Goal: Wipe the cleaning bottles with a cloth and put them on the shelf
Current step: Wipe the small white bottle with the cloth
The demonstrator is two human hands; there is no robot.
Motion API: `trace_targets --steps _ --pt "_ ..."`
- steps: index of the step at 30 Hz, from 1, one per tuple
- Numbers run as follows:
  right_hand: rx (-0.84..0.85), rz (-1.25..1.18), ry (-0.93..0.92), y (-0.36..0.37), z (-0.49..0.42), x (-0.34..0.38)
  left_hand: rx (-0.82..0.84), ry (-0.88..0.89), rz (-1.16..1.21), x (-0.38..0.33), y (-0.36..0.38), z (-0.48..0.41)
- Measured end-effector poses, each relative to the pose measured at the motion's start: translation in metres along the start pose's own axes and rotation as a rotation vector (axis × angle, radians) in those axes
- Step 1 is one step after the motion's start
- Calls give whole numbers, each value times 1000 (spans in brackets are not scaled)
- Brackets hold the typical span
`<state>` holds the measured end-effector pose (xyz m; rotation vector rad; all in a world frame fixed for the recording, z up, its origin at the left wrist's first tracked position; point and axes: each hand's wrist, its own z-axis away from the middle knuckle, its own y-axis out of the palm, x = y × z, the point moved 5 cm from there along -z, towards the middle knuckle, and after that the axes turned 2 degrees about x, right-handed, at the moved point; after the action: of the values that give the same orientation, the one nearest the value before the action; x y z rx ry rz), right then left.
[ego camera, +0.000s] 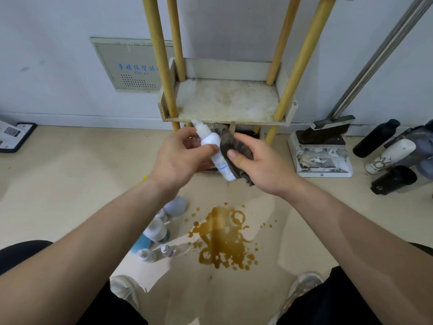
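Pale floor runs up to a white wall, and against that wall stands the shelf, its stained tray framed by yellow posts. Just in front of the shelf's front edge, and a little below it, we hold the white bottle in the air between both hands.

Our left grip is clamped on the bottle: thumb across its upper body, fingers curled round behind. Our right grip is clamped on the dark cloth, thumb pressing it against the side of the bottle that faces away from the left grip.

The bottle's long axis is tilted. Its nozzle points up toward the shelf's front-left post and its base slants back toward us, lower than the shelf. So the bottle lies directly between the grips, and the cloth covers one flank down to the base.

We judge this the wiping step, not yet the placing. When the bottle goes up, the left grip carries it and is the nearer hand to the tray. The bottle must rise over the front lip and turn upright.

Further from the shelf, under our left forearm, a cluster of bottles waits on the floor beside a brown spill.
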<state>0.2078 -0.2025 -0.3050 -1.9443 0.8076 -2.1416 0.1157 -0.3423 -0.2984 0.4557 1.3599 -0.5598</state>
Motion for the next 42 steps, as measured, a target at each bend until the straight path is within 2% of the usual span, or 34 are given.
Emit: trace_targets --steps 5,9,13,15,19,24,29,35,38,42 --pt "179 275 -43 16 5 3 8 -143 114 8 1 5" --pt "128 298 -49 16 4 1 49 -211 103 13 2 5" --pt "112 268 -45 8 4 -4 163 -171 -75 3 -8 -1" --pt "122 265 -20 5 5 -8 165 -58 -175 -5 -20 -8" --pt "150 224 -20 4 8 -6 320 133 -486 -13 -23 -6" --pt "123 347 33 12 8 -9 177 283 -754 -5 -9 -5" --pt "64 657 -3 16 9 0 151 237 -963 4 -1 -6" --pt "-41 830 -89 19 10 3 120 219 -1105 4 -7 -12" --pt "-21 822 -94 18 10 1 174 187 -1084 6 -9 -14" --pt "38 690 -18 13 7 -3 304 257 -780 3 -13 -9"
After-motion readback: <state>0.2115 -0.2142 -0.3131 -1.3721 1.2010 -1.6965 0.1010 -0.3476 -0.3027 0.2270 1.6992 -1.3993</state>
